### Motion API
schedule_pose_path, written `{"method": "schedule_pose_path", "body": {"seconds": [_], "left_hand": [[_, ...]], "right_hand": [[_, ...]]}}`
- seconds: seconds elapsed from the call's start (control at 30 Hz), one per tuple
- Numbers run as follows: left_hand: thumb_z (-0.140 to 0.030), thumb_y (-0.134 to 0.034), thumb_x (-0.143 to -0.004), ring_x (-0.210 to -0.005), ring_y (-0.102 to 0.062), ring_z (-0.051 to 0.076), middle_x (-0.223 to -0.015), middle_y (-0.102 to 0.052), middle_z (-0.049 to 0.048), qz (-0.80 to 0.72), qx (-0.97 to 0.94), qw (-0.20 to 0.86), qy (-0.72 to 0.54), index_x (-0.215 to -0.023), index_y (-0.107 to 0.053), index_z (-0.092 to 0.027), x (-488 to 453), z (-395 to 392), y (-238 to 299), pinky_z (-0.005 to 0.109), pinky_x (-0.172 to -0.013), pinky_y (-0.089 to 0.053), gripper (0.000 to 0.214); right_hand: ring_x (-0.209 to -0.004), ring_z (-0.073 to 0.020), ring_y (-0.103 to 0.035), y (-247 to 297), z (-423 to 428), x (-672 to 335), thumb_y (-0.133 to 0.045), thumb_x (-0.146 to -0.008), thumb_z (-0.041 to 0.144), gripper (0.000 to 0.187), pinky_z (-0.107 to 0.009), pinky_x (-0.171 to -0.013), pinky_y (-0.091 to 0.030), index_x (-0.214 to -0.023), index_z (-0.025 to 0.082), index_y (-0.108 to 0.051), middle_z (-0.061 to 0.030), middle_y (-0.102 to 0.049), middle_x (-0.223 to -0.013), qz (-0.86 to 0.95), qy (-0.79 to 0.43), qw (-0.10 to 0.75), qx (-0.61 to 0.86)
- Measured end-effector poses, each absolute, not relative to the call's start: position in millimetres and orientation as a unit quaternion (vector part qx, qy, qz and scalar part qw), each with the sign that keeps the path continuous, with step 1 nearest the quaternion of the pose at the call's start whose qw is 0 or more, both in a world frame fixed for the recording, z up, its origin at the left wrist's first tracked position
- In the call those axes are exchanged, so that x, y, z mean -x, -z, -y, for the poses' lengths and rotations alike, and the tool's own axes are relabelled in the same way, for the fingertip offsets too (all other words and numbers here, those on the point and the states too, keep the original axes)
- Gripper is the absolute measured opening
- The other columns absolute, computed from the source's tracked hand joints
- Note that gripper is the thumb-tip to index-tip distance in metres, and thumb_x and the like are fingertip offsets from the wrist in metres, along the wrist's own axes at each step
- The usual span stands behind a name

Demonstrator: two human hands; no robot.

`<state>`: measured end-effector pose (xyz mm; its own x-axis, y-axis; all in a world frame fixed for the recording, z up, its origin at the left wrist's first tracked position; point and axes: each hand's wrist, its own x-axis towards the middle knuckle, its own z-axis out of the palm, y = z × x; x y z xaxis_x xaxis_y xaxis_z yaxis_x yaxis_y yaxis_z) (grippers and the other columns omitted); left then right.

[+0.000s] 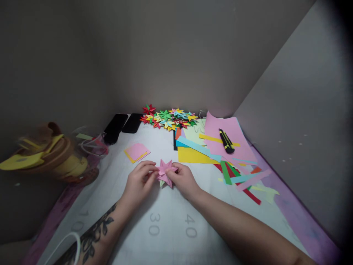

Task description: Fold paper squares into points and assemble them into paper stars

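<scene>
A folded paper star [166, 171], mostly pink with a pale green point at its lower edge, is held up over the white table between my two hands. My left hand [141, 179] pinches the star's left points between thumb and fingers. On the other side, my right hand [185, 179] grips the right points, its thumb lying on the front of the star. Just beyond my left hand lies a small stack of square paper sheets [137, 152], pink on top with yellow beneath.
Many finished paper stars [168, 118] are heaped against the back wall. Two black phones [132, 123] lie to their left. At right, a box cutter [226, 141] rests on pink sheets [242, 141], near loose paper strips [245, 178]. A clay pot [62, 156] stands far left.
</scene>
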<state>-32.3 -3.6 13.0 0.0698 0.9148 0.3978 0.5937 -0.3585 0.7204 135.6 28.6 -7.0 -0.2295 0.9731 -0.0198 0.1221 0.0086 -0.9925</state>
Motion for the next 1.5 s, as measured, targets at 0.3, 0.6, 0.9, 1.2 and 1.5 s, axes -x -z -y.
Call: {"method": "schedule_pose_path", "body": {"seconds": [0.3,0.6,0.9,1.2,1.5], "left_hand": [[-0.014,-0.054,-0.081,-0.089,-0.058,0.017,-0.094,-0.061,0.0060,-0.523,-0.724,0.194,-0.405,-0.082,-0.065,-0.020,36.1,-1.7,-7.8,0.029,-0.076,-0.048,0.013],[-0.015,-0.050,-0.083,-0.089,-0.055,0.016,-0.091,-0.058,0.0043,-0.525,-0.708,0.249,-0.401,-0.076,-0.056,-0.018,36.9,-4.0,-13.7,0.026,-0.072,-0.045,0.010],[-0.021,-0.049,-0.085,-0.071,-0.052,0.013,-0.078,-0.055,0.0000,-0.563,-0.668,0.268,-0.406,-0.081,-0.052,-0.019,37.2,-1.7,-7.6,0.023,-0.063,-0.043,0.006],[-0.020,-0.051,-0.085,-0.078,-0.054,0.014,-0.082,-0.056,0.0018,-0.541,-0.690,0.249,-0.412,-0.081,-0.055,-0.018,36.8,-1.4,-10.3,0.025,-0.068,-0.044,0.005],[-0.019,-0.055,-0.084,-0.079,-0.054,0.014,-0.084,-0.057,0.0027,-0.513,-0.721,0.218,-0.412,-0.089,-0.061,-0.019,36.1,-1.5,-11.0,0.026,-0.069,-0.043,0.008]], "right_hand": [[-0.049,-0.0087,-0.039,5.0,-27.4,-135.6,-0.054,-0.075,0.025,0.019,-0.020,-0.047,-0.030,-0.059,0.018,-0.047,0.0055,-0.044,-0.051,0.586,-0.528,0.399,0.468],[-0.049,-0.0089,-0.041,6.7,-27.8,-134.5,-0.053,-0.073,0.024,0.017,-0.020,-0.047,-0.030,-0.058,0.018,-0.048,0.0061,-0.045,-0.050,0.592,-0.523,0.396,0.467],[-0.051,-0.0091,-0.040,7.4,-25.7,-132.5,-0.054,-0.074,0.025,0.018,-0.020,-0.049,-0.031,-0.059,0.018,-0.048,0.0052,-0.044,-0.053,0.606,-0.522,0.379,0.465],[-0.050,-0.0092,-0.040,6.3,-25.0,-132.5,-0.054,-0.076,0.029,0.022,-0.020,-0.050,-0.031,-0.058,0.019,-0.045,0.0056,-0.044,-0.052,0.607,-0.519,0.386,0.462],[-0.053,-0.0098,-0.040,7.9,-23.4,-131.2,-0.054,-0.077,0.031,0.022,-0.021,-0.050,-0.031,-0.059,0.018,-0.048,0.0053,-0.043,-0.053,0.619,-0.497,0.391,0.467]]}}
